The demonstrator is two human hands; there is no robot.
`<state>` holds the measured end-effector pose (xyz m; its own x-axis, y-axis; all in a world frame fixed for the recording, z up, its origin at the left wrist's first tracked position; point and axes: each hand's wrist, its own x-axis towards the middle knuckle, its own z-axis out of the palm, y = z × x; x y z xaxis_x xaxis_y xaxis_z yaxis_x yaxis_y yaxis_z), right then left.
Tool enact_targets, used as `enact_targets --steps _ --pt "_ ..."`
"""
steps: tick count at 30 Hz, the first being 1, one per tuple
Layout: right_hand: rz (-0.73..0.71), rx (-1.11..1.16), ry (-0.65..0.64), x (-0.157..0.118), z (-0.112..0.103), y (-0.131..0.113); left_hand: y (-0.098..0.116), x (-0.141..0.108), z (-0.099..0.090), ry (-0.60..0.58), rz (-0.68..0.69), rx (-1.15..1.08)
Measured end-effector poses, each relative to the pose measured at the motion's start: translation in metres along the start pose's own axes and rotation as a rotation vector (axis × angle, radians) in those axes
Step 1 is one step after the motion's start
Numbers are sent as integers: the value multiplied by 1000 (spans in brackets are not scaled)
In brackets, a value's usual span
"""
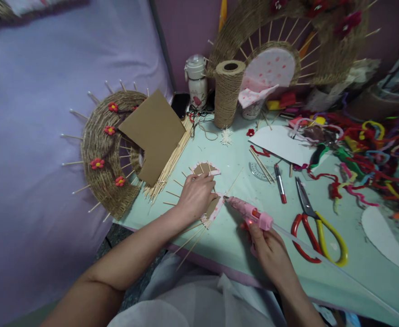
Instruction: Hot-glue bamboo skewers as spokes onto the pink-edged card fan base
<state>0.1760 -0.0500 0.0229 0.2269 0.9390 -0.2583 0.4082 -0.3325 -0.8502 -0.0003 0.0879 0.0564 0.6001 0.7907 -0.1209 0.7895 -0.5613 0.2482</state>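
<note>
My right hand (270,252) is wrapped around a pink hot glue gun (248,210), with a long clear glue stick (325,261) trailing from its back. The nozzle points left, at the edge of a small piece of cardboard (212,208) rimmed with pink-spotted fabric. Thin bamboo sticks (190,240) fan out from this piece. Pressed over its middle, my left hand (197,195) holds it with bent fingers and hides part of it. Whether the nozzle touches the edge or a stick I cannot tell.
Scissors (308,218), a marker (280,184) and a protractor (258,171) lie to the right, before tangled pipe cleaners (366,150). Behind stand a twine spool (227,95) and a bottle (197,84). At left, folded cardboard (158,131) overlaps a woven twine fan (100,136) and bamboo sticks.
</note>
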Motion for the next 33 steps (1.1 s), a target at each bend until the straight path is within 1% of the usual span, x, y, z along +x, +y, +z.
enact_targets --steps 6,16,21,25,27,29,31,33 --pt "11 -5 11 -1 0 1 0 0 0 12 1 -4" --pt "36 16 -25 -2 0 3 -1 0 1 6 3 1" --pt "17 -40 -29 -1 -2 5 1 0 1 -1 -17 -24" --pt "21 -96 -6 1 -4 14 0 -2 1 13 -25 -81" --pt "22 -107 12 1 -5 17 0 -6 1 48 -47 -138" --pt "48 -117 20 1 -6 17 1 -14 0 116 -77 -189" --pt "72 -132 26 -2 -5 14 4 -26 0 180 -99 -223" --pt "83 -144 34 -5 -5 10 9 -42 1 212 -110 -256"
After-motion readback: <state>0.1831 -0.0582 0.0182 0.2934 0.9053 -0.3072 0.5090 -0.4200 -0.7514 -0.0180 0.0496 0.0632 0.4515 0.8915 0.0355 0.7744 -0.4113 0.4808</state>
